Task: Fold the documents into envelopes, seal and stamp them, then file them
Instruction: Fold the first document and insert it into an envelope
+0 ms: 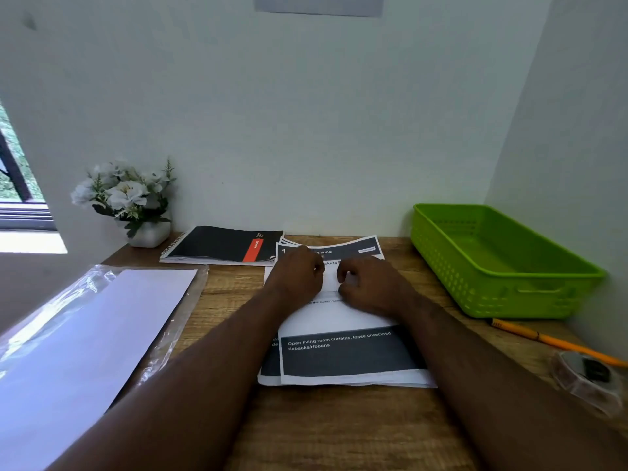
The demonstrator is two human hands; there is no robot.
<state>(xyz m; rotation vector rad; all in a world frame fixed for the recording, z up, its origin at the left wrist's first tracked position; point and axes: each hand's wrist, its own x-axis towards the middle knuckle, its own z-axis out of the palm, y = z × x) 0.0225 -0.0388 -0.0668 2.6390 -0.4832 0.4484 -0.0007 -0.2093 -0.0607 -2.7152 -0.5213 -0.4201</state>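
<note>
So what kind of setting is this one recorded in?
Probably a home or small office desk in a wall corner: a wooden desk with a spiral notebook, a green filing basket and a potted white flower arrangement.

I see both forearms extended forward from the lower edge of the view, converging toward the centre. My left hand (pixel 299 273) is palm down, knuckles up, its fingers curled under. My right hand (pixel 370 283) sits just beside it, also palm down with fingers curled. The two hands are close together but not touching.
</note>
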